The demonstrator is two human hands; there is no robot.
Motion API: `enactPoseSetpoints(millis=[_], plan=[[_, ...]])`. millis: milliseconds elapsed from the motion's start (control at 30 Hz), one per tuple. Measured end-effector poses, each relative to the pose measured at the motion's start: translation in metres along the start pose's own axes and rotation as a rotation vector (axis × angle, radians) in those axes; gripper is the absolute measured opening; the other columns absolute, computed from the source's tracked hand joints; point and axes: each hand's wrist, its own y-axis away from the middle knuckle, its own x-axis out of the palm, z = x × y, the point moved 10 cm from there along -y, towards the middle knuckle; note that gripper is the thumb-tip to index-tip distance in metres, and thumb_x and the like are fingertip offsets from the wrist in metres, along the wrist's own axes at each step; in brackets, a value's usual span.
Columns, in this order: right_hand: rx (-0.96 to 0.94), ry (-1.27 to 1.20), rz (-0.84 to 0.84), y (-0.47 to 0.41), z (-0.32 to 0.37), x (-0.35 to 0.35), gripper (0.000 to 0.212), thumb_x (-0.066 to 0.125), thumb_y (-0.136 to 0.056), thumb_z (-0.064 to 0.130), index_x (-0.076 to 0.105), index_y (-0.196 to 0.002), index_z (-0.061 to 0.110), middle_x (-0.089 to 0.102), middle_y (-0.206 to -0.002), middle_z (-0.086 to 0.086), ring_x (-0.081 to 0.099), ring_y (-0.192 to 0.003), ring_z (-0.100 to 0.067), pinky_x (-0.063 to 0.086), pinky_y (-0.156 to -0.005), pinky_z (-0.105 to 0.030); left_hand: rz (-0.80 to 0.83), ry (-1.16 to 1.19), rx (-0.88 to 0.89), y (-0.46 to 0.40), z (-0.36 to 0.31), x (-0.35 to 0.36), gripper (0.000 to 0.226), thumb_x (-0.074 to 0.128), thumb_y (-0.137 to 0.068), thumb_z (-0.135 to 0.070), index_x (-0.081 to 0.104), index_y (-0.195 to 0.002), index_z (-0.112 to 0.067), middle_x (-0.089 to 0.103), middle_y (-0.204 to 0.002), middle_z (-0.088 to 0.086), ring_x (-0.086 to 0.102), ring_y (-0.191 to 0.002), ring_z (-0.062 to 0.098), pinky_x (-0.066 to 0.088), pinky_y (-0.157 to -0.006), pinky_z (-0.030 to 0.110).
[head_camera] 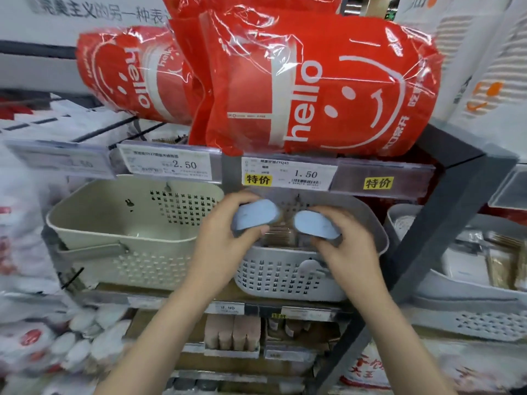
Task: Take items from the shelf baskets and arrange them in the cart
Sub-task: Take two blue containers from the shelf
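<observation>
1. Step in hand: picking from the shelf. Both hands are at the grey basket (288,277) in the middle of the frame, below the 1.50 price tag (288,173).
2. The left hand (225,240) has its fingers and thumb curled round a pale blue oval item (255,213), holding it just above the basket's rim.
3. The right hand (346,246) grips a second blue item (315,223) the same way. The two items sit side by side, close but apart, over the basket's opening.
4. More packets seem to lie inside the grey basket, though blur hides what they are.
5. The cream basket (131,223), centre left, looks bare inside as far as can be seen.
6. Red bags (313,81) fill the shelf above, across the top of the frame.
7. The cart is not in view, so no arranging can be judged.
8. Next move, as I judge it: lift both items clear of the rim and the tag strip above, turn away from the shelf, find the cart, and set them down neatly without loosening either grip on the way.
</observation>
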Motion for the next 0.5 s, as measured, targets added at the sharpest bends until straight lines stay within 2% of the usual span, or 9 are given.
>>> enactPoseSetpoints(millis=[100,200,233,300,400,500], plan=[[-0.136,-0.071,0.046,0.025,0.029,0.001,0.055,0.071,-0.074,-0.012,0.060,-0.108,0.030,0.061,-0.109,0.010,0.053,-0.103,0.003,0.038,-0.087,-0.004,-0.102,-0.011,-0.048,0.039,-0.010,-0.027,0.034,0.071,-0.078,-0.026,0.054,-0.103,-0.041,0.058,-0.104,-0.024,0.053,-0.099,-0.004,0.040,-0.077,0.007],[-0.230,-0.158,0.144,0.048,0.055,0.010,0.068,0.071,-0.071,-0.016,0.057,-0.111,0.037,0.058,-0.117,0.017,0.051,-0.112,0.005,0.041,-0.091,-0.010,-0.224,-0.095,-0.115,0.082,-0.020,-0.057,0.033,0.072,-0.077,-0.030,0.056,-0.104,-0.040,0.059,-0.104,-0.026,0.055,-0.099,-0.005,0.039,-0.078,0.006],[-0.256,-0.186,0.182,0.056,0.063,0.016,0.072,0.072,-0.070,-0.016,0.057,-0.112,0.040,0.057,-0.118,0.022,0.050,-0.114,0.007,0.041,-0.092,-0.011,-0.268,-0.118,-0.151,0.098,-0.023,-0.068,0.033,0.072,-0.076,-0.030,0.056,-0.104,-0.041,0.060,-0.105,-0.026,0.055,-0.100,-0.005,0.039,-0.079,0.006],[-0.318,-0.244,0.253,0.070,0.080,0.030,0.073,0.075,-0.070,-0.013,0.057,-0.112,0.044,0.054,-0.118,0.032,0.047,-0.114,0.013,0.037,-0.089,-0.002,-0.347,-0.141,-0.254,0.132,-0.027,-0.090,0.032,0.072,-0.077,-0.036,0.057,-0.104,-0.043,0.060,-0.107,-0.026,0.055,-0.101,-0.005,0.040,-0.080,0.007],[-0.249,-0.397,0.397,0.091,0.092,0.070,0.071,0.075,-0.075,-0.001,0.055,-0.100,0.062,0.055,-0.112,0.038,0.048,-0.107,0.018,0.035,-0.075,0.006,-0.475,-0.216,-0.399,0.191,-0.035,-0.124,0.030,0.070,-0.076,-0.046,0.058,-0.103,-0.047,0.058,-0.110,-0.030,0.054,-0.102,-0.008,0.041,-0.080,0.006],[-0.194,-0.520,0.613,0.129,0.106,0.123,0.061,0.077,-0.075,0.007,0.057,-0.099,0.060,0.062,-0.106,0.028,0.057,-0.104,0.004,0.046,-0.074,-0.007,-0.630,-0.238,-0.547,0.257,-0.038,-0.157,0.030,0.075,-0.074,-0.039,0.062,-0.100,-0.045,0.062,-0.106,-0.023,0.058,-0.098,-0.001,0.045,-0.075,0.011]])
